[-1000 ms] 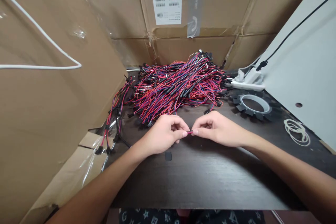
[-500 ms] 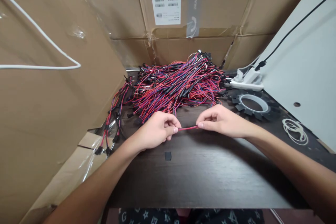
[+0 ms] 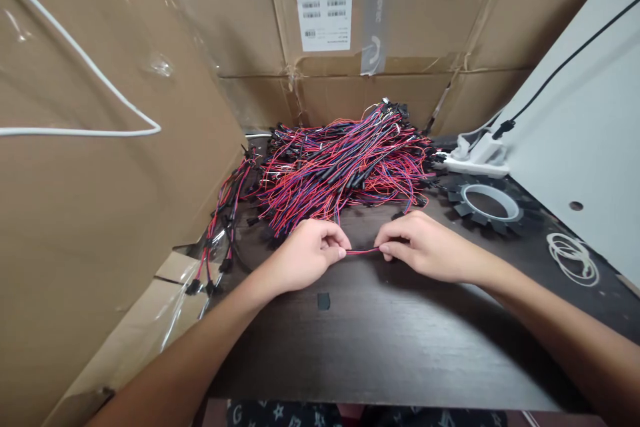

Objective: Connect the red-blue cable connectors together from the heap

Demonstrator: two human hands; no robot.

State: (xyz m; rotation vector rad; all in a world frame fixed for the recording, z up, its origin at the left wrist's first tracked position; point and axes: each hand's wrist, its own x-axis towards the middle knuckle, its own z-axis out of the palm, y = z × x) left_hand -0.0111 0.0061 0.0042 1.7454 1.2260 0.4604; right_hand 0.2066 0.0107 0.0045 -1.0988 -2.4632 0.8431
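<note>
Between my two hands runs a short stretch of red and black wire (image 3: 363,251), held roughly level just above the dark table (image 3: 390,340). My left hand (image 3: 316,252) pinches its left end between thumb and fingertips. On the other side, my right hand (image 3: 425,247) grips the wire the same way, with a gap between the hands. Behind them lies a large heap of red, blue and black wires (image 3: 345,167) with black connectors. A small black tape piece (image 3: 324,301) is stuck on the table in front of my left hand.
At the right stand a tape roll (image 3: 491,203) fringed with black tape pieces, a coiled white cord (image 3: 573,259) and a white power strip (image 3: 475,164). Several wires with connectors (image 3: 220,227) hang at the left. Cardboard boxes (image 3: 250,7) wall the back and left.
Both hands keep their pinch on the wire and have come slightly closer together. The whole view has shifted a little, so things appear lower and farther right.
</note>
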